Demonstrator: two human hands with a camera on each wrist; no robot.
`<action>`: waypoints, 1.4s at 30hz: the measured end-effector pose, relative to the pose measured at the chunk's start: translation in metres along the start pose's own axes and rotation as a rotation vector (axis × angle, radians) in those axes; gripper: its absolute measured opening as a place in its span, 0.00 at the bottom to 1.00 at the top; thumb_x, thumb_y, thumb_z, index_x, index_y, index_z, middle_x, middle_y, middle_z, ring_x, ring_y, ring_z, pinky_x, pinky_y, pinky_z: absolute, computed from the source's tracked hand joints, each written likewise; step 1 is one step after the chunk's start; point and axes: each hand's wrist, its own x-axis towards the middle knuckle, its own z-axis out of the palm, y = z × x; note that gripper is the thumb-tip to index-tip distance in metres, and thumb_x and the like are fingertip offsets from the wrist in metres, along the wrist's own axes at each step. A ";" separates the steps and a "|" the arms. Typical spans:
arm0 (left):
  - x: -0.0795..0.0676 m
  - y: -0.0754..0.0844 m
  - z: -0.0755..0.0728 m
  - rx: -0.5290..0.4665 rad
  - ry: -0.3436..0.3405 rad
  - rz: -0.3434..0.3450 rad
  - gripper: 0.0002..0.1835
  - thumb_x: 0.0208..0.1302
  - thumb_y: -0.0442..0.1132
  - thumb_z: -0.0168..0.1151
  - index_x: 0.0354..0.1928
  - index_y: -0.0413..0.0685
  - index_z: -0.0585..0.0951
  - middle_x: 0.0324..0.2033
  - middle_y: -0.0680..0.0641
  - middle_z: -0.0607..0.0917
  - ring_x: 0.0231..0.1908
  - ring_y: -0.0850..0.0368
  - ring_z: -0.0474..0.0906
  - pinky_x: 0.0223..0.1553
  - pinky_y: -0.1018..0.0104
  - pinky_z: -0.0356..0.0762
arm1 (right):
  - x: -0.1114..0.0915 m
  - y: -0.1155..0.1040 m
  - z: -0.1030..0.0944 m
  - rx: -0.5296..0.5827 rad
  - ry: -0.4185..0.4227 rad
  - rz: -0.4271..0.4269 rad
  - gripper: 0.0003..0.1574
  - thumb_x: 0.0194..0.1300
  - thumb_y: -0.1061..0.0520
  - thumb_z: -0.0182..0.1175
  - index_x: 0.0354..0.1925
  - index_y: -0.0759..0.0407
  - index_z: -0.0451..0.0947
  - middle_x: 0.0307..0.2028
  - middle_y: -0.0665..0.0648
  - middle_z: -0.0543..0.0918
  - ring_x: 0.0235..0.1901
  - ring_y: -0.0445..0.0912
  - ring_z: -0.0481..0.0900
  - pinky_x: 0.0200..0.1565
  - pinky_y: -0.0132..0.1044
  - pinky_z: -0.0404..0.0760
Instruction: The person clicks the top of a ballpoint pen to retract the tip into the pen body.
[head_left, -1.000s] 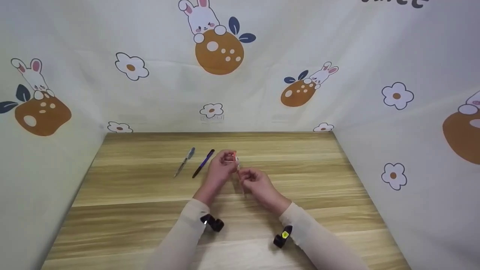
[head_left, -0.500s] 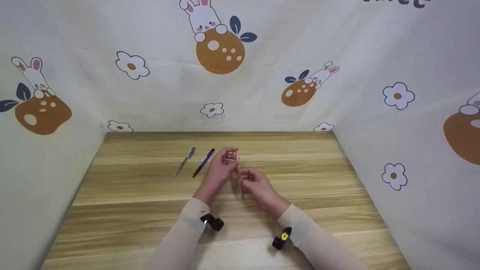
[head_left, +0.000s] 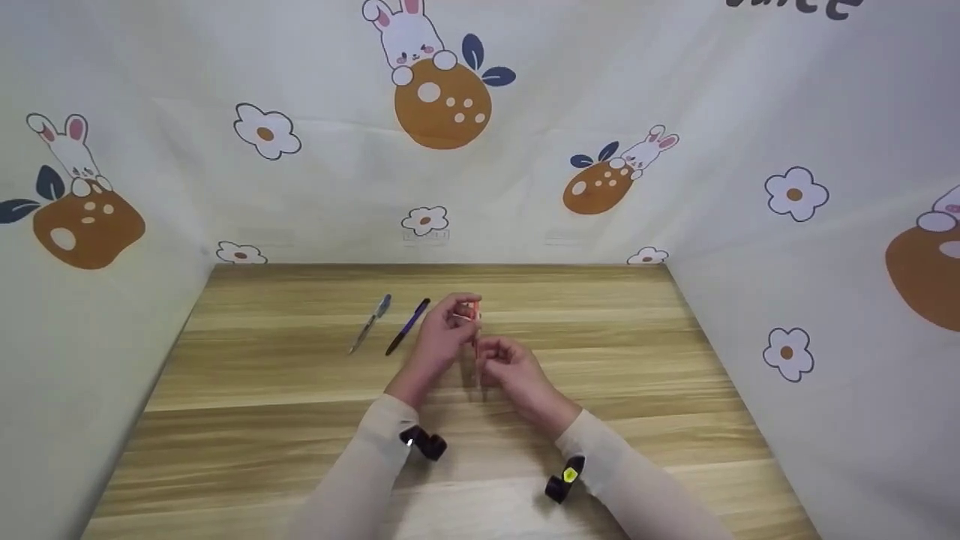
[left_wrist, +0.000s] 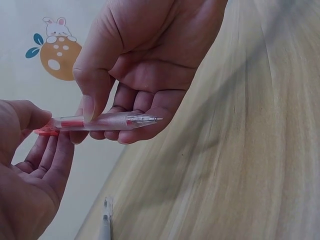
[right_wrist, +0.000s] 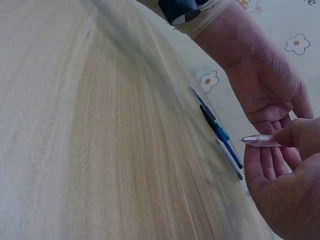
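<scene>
A clear pen with an orange-red end and a bare metal point is held between both hands. My left hand pinches its orange-red end between thumb and fingers. Nearer to me, my right hand grips the frosted barrel with thumb and fingers, as the right wrist view also shows. The point sticks out past the right fingers. In the head view the fingers hide much of the pen, which is raised above the wooden table.
A clear pen with a blue top and a blue-and-black pen lie side by side left of my left hand. The right wrist view shows another pale pen beside them. Printed cloth walls enclose the table's back and sides.
My left fingertips have shifted slightly up and right, and the pen's orange-red end with them. The pen has swung more in line with my view; the right hand stays almost still.
</scene>
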 end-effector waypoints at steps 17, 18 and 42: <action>0.002 0.002 0.000 -0.007 -0.014 0.015 0.19 0.70 0.21 0.67 0.62 0.35 0.83 0.45 0.41 0.85 0.40 0.54 0.83 0.40 0.67 0.85 | -0.001 -0.001 -0.002 0.049 -0.021 -0.019 0.24 0.67 0.73 0.57 0.60 0.79 0.76 0.41 0.53 0.84 0.42 0.43 0.83 0.45 0.35 0.88; 0.002 0.002 0.000 -0.008 -0.014 0.017 0.20 0.70 0.21 0.67 0.62 0.35 0.83 0.45 0.41 0.85 0.40 0.54 0.83 0.40 0.67 0.85 | -0.001 -0.001 -0.002 0.051 -0.020 -0.019 0.24 0.67 0.73 0.57 0.60 0.79 0.76 0.41 0.53 0.84 0.42 0.43 0.83 0.45 0.35 0.88; 0.002 0.002 0.002 -0.019 -0.017 0.012 0.19 0.68 0.20 0.64 0.58 0.35 0.84 0.45 0.40 0.85 0.38 0.56 0.83 0.39 0.69 0.85 | -0.002 -0.005 -0.005 0.012 -0.029 -0.009 0.24 0.67 0.73 0.57 0.61 0.78 0.77 0.40 0.53 0.85 0.41 0.43 0.85 0.46 0.38 0.89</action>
